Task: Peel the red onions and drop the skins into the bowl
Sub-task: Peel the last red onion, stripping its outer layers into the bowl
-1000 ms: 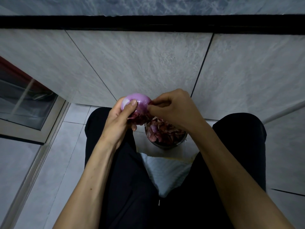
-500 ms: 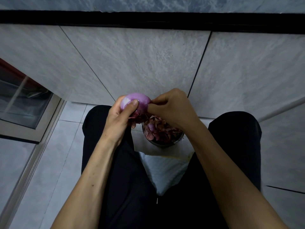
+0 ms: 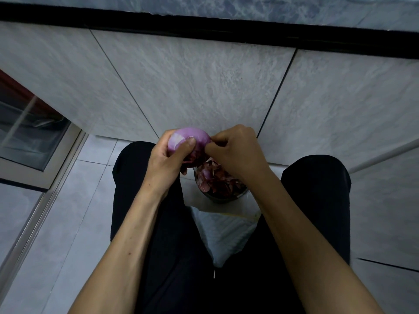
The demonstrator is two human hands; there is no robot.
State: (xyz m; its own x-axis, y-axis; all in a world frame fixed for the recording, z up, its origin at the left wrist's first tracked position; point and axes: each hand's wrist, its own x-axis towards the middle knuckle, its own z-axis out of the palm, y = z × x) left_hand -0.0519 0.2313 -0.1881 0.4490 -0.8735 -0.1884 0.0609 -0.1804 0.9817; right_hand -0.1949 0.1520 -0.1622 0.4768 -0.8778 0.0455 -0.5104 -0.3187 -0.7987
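The red onion (image 3: 189,138), its upper side already bare, is gripped by the left hand (image 3: 169,159) above the bowl (image 3: 223,198). Skin at its side is pinched by the right hand (image 3: 238,152). The bowl is heaped with skins (image 3: 215,177); loose skin remains underneath.

Dim, cool, even light — soft shadows, no glare, sharp focus, wide-angle bending at the edges.

I hold the onion (image 3: 188,139) in my left hand (image 3: 167,159), my right hand (image 3: 238,150) pinching at its right side, both just above the bowl (image 3: 223,196) of skins (image 3: 215,177) between my knees.
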